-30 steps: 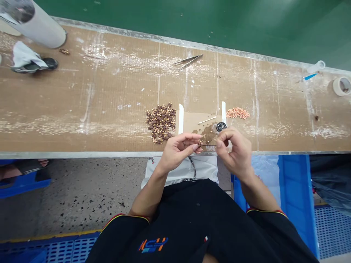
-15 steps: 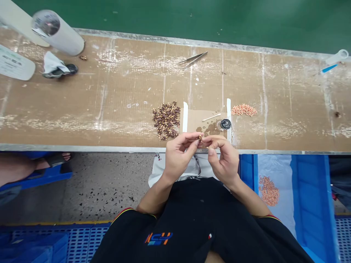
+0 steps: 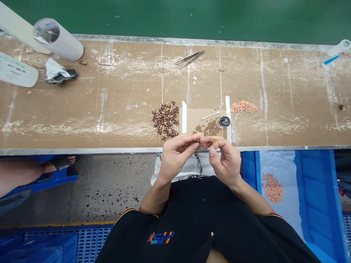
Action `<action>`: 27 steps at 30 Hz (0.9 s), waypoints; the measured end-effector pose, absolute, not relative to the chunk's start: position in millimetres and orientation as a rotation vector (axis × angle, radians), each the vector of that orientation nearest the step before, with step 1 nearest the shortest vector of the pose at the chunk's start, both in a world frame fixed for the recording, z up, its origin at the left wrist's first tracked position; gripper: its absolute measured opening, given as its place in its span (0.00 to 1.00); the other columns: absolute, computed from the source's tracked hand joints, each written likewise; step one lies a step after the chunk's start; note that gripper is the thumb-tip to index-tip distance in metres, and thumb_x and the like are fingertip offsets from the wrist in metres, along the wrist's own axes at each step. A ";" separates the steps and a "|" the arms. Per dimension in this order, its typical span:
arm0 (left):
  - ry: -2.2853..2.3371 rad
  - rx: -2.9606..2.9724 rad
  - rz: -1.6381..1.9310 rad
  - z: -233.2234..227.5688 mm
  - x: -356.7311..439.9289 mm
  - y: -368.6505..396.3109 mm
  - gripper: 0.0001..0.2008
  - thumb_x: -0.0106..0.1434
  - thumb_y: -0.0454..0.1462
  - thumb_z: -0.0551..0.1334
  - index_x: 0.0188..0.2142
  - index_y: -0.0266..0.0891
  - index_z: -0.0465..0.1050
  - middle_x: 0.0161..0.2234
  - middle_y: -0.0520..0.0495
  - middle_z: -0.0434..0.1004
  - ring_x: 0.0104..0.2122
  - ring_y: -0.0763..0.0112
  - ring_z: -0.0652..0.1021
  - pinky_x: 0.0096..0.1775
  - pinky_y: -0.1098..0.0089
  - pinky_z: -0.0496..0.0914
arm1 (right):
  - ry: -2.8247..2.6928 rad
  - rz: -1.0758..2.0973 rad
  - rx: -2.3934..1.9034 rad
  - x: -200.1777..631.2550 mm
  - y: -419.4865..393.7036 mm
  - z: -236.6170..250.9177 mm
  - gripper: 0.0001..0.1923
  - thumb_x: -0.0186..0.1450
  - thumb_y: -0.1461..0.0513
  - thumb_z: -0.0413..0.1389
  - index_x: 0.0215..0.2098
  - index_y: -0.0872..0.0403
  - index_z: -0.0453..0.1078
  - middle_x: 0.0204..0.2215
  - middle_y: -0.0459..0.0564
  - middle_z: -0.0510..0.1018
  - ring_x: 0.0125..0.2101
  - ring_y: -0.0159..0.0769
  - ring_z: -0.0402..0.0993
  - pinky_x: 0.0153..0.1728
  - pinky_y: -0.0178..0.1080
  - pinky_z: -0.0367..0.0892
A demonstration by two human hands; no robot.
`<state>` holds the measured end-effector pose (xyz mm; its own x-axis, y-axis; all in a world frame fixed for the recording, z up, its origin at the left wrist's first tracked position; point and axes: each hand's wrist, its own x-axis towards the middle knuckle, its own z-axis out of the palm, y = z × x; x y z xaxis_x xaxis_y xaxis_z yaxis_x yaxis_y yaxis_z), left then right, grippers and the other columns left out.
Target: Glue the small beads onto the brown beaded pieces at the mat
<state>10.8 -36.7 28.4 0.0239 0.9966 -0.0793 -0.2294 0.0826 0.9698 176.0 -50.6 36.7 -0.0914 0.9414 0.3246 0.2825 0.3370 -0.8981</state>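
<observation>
Because the small brown part (image 3: 197, 140) is pinched only between the fingertips of the left hand (image 3: 177, 153) and right hand (image 3: 223, 159), both closed on it just off the near edge of the surface (image 3: 109, 109), a slip would likely drop it past that edge onto the lap or speckled floor, where it would be hard to find. Part too small to tell its shape; looks brown with a pale metallic tip. At 11 o'clock from the hands lies a loose pile of brown parts (image 3: 165, 119), grainy and irregular; at 1 o'clock a smaller heap of pinkish-orange pieces (image 3: 243, 106). An elbow swing could scatter either heap. Between them sits a cardboard pad (image 3: 203, 118) taped at both sides, stained, bearing a thin stick (image 3: 210, 115) and a small dark round cap (image 3: 224, 121). Steel tweezers (image 3: 190, 58) lie at 12 o'clock, well apart. Surface worn, matte brown, scuffed white.
</observation>
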 end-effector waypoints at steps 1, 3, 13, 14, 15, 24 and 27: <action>1.059 0.975 1.237 28.1 9.9 -36.4 0.10 0.61 0.40 0.77 0.42 0.45 0.89 0.41 0.44 0.90 0.38 0.66 0.88 0.41 0.69 0.85 | -1.591 0.843 -1.135 175.7 -50.5 37.3 0.08 0.75 0.59 0.55 0.37 0.48 0.66 0.43 0.55 0.87 0.39 0.40 0.84 0.39 0.45 0.80; 1.049 0.954 1.233 27.6 8.3 -35.8 0.10 0.60 0.41 0.78 0.41 0.44 0.89 0.41 0.44 0.90 0.39 0.64 0.88 0.44 0.67 0.86 | -1.579 0.894 -1.137 175.0 -50.1 38.5 0.08 0.76 0.58 0.54 0.37 0.48 0.65 0.43 0.55 0.86 0.39 0.40 0.84 0.39 0.45 0.79; 1.068 0.957 1.309 27.4 2.7 -36.1 0.09 0.59 0.39 0.79 0.39 0.42 0.87 0.38 0.46 0.89 0.39 0.67 0.88 0.41 0.71 0.85 | -1.533 0.993 -1.107 173.2 -45.6 36.7 0.10 0.77 0.56 0.53 0.37 0.49 0.65 0.41 0.53 0.84 0.34 0.36 0.80 0.35 0.41 0.76; 1.057 0.957 1.309 26.8 2.2 -36.3 0.10 0.59 0.40 0.79 0.40 0.42 0.87 0.38 0.46 0.89 0.38 0.67 0.88 0.41 0.71 0.85 | -1.527 0.988 -1.120 173.9 -44.6 36.7 0.10 0.77 0.56 0.53 0.37 0.49 0.65 0.41 0.53 0.84 0.33 0.36 0.79 0.34 0.41 0.75; 1.043 0.958 1.304 26.2 1.7 -36.4 0.10 0.59 0.40 0.79 0.40 0.42 0.87 0.38 0.46 0.89 0.38 0.67 0.88 0.41 0.71 0.85 | -1.523 0.979 -1.128 174.6 -43.3 36.9 0.10 0.77 0.56 0.54 0.36 0.49 0.65 0.40 0.52 0.83 0.33 0.35 0.78 0.34 0.40 0.74; 0.979 0.913 1.221 24.8 2.4 -35.9 0.15 0.56 0.44 0.81 0.37 0.40 0.85 0.32 0.47 0.88 0.28 0.69 0.86 0.33 0.71 0.84 | -1.673 0.878 -1.123 169.9 -31.2 41.0 0.07 0.73 0.62 0.55 0.35 0.48 0.64 0.29 0.44 0.73 0.28 0.34 0.69 0.30 0.38 0.65; 0.984 0.892 1.246 25.6 4.4 -35.5 0.15 0.55 0.46 0.81 0.37 0.40 0.86 0.30 0.48 0.86 0.27 0.69 0.86 0.31 0.71 0.84 | -1.717 0.843 -1.125 165.7 -30.7 42.3 0.07 0.73 0.62 0.55 0.35 0.48 0.64 0.29 0.45 0.74 0.29 0.33 0.70 0.30 0.38 0.66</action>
